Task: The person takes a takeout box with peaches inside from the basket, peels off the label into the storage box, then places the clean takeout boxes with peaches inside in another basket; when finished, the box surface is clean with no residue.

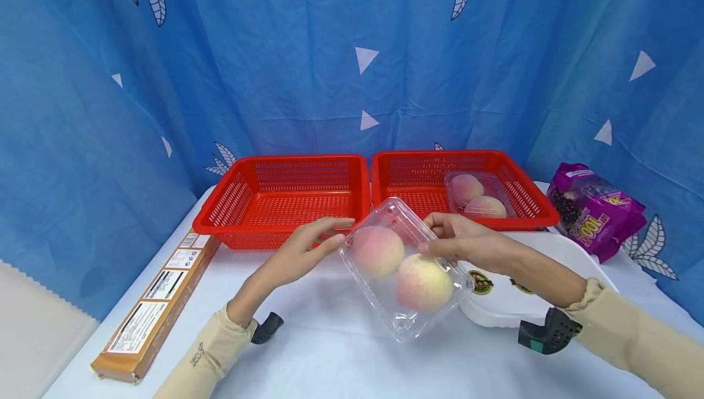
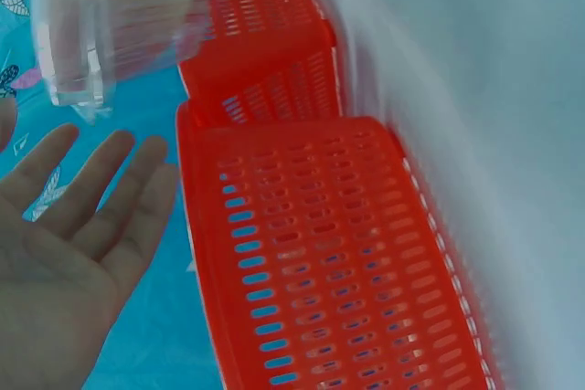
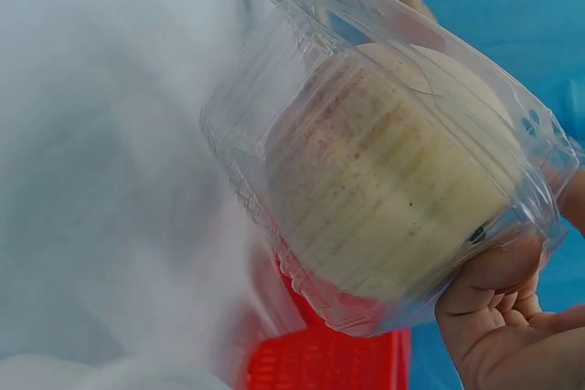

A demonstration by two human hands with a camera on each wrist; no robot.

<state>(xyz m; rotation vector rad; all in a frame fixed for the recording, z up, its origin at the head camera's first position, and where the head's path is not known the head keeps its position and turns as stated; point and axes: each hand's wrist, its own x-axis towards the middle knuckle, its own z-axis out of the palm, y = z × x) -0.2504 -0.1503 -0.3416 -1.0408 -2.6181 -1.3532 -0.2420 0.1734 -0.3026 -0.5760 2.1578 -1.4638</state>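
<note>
Above the white table (image 1: 341, 338), just in front of the two red baskets, a clear clamshell box of peaches (image 1: 404, 267) hangs tilted in the air. Its long axis runs diagonally, from the far-left corner near the baskets down to the near-right corner toward the person, and the lid faces up and toward the camera. Two peaches sit inside, one behind the other along that line.

The right hand (image 1: 467, 241) has it: fingers and thumb curl round the box's far right edge, and the right wrist view shows a thumb pressed against the plastic rim. The left hand (image 1: 308, 246) is spread flat, fingers straight, tips just beside the box's left corner; from the head view I cannot tell whether they touch it. It grips nothing.

Behind, the left red basket (image 1: 231, 215) shows nothing inside, and the right red basket (image 1: 528, 203) holds a second clamshell of peaches (image 1: 477, 198). A white tray (image 1: 511, 307) lies under the right forearm. A purple bag (image 1: 596, 209) rests at the far right, and a long brown carton (image 1: 156, 304) lies along the left table edge.
</note>
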